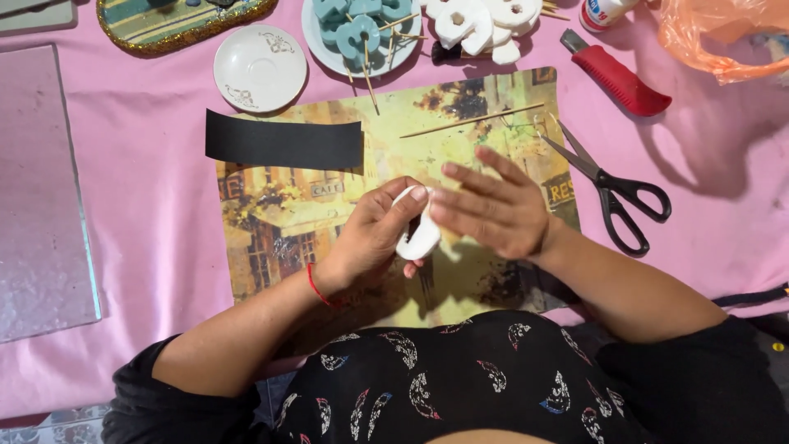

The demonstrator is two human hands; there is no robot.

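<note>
My left hand grips a small white curved foam piece over a yellow picture placemat. My right hand touches the same piece from the right, fingers spread and pointing left. A black paper strip lies on the mat's upper left. A thin wooden skewer rests on the mat above my hands.
Black-handled scissors lie right of the mat, a red utility knife above them. At the top stand a white saucer, a plate of blue foam shapes, white foam shapes and an orange plastic bag. A glass sheet lies left.
</note>
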